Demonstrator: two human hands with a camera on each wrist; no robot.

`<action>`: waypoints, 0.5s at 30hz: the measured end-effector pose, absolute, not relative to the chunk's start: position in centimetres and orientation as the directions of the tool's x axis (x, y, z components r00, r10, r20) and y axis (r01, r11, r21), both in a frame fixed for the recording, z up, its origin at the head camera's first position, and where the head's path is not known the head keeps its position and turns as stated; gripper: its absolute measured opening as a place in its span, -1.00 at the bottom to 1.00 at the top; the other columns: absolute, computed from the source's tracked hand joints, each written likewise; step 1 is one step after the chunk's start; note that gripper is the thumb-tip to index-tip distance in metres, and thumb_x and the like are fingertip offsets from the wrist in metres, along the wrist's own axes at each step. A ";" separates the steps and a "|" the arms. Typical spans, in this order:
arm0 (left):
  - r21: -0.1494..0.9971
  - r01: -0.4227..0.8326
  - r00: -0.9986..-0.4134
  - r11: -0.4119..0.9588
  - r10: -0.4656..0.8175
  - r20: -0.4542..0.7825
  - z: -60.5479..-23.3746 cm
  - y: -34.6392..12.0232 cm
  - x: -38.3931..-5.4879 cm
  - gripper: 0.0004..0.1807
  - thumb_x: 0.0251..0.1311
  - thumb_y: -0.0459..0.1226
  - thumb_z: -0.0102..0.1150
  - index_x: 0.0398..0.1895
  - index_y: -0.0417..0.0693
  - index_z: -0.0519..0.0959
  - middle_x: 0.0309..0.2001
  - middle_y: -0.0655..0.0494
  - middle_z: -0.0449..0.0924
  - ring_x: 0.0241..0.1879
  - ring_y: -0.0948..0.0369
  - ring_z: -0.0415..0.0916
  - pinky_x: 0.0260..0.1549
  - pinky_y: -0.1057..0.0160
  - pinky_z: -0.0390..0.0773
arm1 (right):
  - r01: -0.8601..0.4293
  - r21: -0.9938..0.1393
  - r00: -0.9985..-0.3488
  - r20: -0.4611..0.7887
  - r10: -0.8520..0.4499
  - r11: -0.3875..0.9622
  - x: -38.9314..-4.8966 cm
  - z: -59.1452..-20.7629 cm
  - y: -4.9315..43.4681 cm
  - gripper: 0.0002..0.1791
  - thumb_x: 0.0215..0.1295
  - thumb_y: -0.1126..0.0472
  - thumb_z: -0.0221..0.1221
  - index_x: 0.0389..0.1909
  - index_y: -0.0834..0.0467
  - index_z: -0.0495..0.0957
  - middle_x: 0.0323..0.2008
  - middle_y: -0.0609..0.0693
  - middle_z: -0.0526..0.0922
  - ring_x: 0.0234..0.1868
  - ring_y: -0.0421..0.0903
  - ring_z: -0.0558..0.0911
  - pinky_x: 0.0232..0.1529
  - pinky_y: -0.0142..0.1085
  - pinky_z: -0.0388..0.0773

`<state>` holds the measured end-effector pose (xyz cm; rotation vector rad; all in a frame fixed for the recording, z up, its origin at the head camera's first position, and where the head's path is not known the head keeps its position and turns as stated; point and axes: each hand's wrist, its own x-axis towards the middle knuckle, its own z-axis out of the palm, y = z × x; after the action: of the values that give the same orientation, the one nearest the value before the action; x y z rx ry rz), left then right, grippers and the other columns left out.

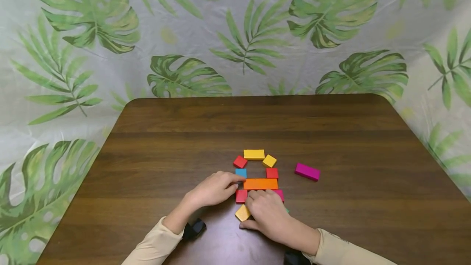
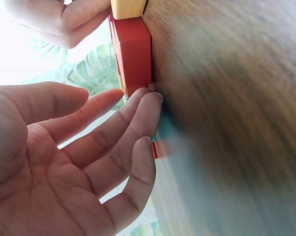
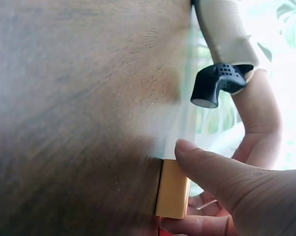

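Small coloured blocks form a figure on the brown table. My left hand (image 1: 217, 187) lies at its left side, fingers loosely extended, index fingertip at the left end of the long orange block (image 1: 260, 184). In the left wrist view, its fingertips (image 2: 150, 101) come close to a red block (image 2: 133, 51). My right hand (image 1: 266, 216) arches over the lower part with fingers curled. The right wrist view shows its thumb and a finger on either side of a yellow block (image 3: 172, 189). A magenta block (image 1: 279, 195) and a green block (image 1: 287, 210) are partly hidden by this hand.
Farther up the figure are a blue block (image 1: 241, 173), a red block (image 1: 272, 173), a tilted red block (image 1: 240, 162), a small yellow block (image 1: 270, 161) and a long yellow block (image 1: 254, 155). A separate magenta block (image 1: 307, 172) lies to the right. Leaf-patterned cloth hangs behind.
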<state>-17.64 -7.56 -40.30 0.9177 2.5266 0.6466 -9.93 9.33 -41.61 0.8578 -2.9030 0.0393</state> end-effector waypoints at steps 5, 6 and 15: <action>0.527 0.502 -0.716 0.685 0.671 -0.190 -40.3 -7.5 -17.7 -0.63 0.27 -0.27 -0.07 0.12 -0.03 0.50 -0.53 0.19 0.45 -0.45 0.28 0.33 -0.27 0.35 0.35 | -0.537 0.013 -0.834 0.145 -0.533 0.844 -10.1 -41.8 9.3 -0.47 -0.22 -0.35 0.29 -0.56 0.05 0.54 -0.62 -0.17 0.37 -0.60 -0.27 0.31 -0.57 -0.47 0.14; 0.527 0.502 -0.717 0.686 0.671 -0.190 -40.3 -7.5 -17.7 -0.63 0.27 -0.27 -0.07 0.12 -0.03 0.50 -0.49 0.19 0.48 -0.44 0.28 0.33 -0.27 0.35 0.36 | -0.538 0.012 -0.832 0.152 -0.533 0.843 -10.1 -41.8 9.3 -0.47 -0.21 -0.35 0.29 -0.56 0.05 0.54 -0.62 -0.17 0.37 -0.60 -0.27 0.30 -0.56 -0.47 0.14; 0.545 0.479 -0.719 0.688 0.664 -0.206 -40.3 -7.8 -17.6 -0.62 0.27 -0.27 -0.06 0.14 -0.02 0.49 -0.58 0.18 0.31 -0.56 0.30 0.20 -0.46 0.40 0.26 | -0.501 -0.151 -0.831 0.360 -0.424 0.852 -11.2 -40.4 13.0 -0.49 -0.34 -0.26 0.40 -0.52 0.07 0.57 -0.59 -0.17 0.42 -0.61 -0.32 0.27 -0.60 -0.53 0.22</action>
<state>-17.60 -7.80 -40.29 0.8921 2.5105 0.6535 -11.17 12.99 -40.44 0.6967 -2.7132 0.3447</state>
